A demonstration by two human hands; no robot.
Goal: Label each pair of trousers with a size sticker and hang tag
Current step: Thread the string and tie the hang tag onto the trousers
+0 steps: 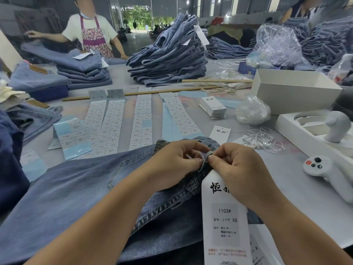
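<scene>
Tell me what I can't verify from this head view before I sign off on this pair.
- Tag string through the belt loop: hidden by the fingers of the left hand and right hand.
- Hang tag: brand characters partly covered by the right hand; bottom cut off by the frame edge; small print blurred.
- Size sticker sheets: print too small to read.
- Jeans: waistband hidden under the hands.

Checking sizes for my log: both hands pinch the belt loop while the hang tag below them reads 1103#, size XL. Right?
Not quite. In the head view the hang tag reads 1103#, size XS. Left hand and right hand do pinch the belt loop.
</scene>
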